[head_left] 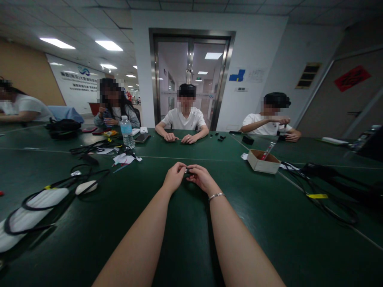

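Note:
Both my hands meet over the middle of the dark green table, fingertips close together. Between them is a small dark and silvery piece, mostly covered by the fingers and too small to name. My left hand pinches it from the left, thumb and fingers closed. From the other side my right hand closes thumb and fingers on it, with a silver bracelet round the wrist.
A water bottle, papers and black cables lie to the left, near a white power strip and a white mouse. At right stands a small open box. Several people sit around the table.

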The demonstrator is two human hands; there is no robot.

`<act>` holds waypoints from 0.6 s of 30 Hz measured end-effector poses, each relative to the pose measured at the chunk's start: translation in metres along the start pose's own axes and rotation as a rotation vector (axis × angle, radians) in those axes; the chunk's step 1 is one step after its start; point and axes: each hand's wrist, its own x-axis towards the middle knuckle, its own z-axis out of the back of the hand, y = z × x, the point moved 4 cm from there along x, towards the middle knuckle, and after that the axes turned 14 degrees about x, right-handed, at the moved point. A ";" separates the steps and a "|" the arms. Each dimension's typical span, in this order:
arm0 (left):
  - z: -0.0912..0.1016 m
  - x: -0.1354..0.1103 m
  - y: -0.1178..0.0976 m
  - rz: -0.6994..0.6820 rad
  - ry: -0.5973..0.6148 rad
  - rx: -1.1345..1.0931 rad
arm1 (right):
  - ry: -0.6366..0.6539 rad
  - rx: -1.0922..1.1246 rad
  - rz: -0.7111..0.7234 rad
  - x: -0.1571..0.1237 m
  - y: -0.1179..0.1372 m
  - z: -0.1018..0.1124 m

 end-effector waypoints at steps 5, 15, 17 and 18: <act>-0.001 0.001 0.002 0.006 0.002 0.011 | 0.013 0.009 0.000 0.001 -0.001 0.001; -0.004 0.002 0.006 -0.010 0.014 0.007 | 0.010 -0.001 -0.010 0.002 -0.002 0.001; -0.003 0.002 0.005 -0.006 0.021 0.013 | 0.005 -0.002 -0.006 0.002 -0.002 0.001; -0.003 0.002 0.004 0.000 0.022 0.017 | 0.006 -0.002 -0.005 0.003 -0.002 0.001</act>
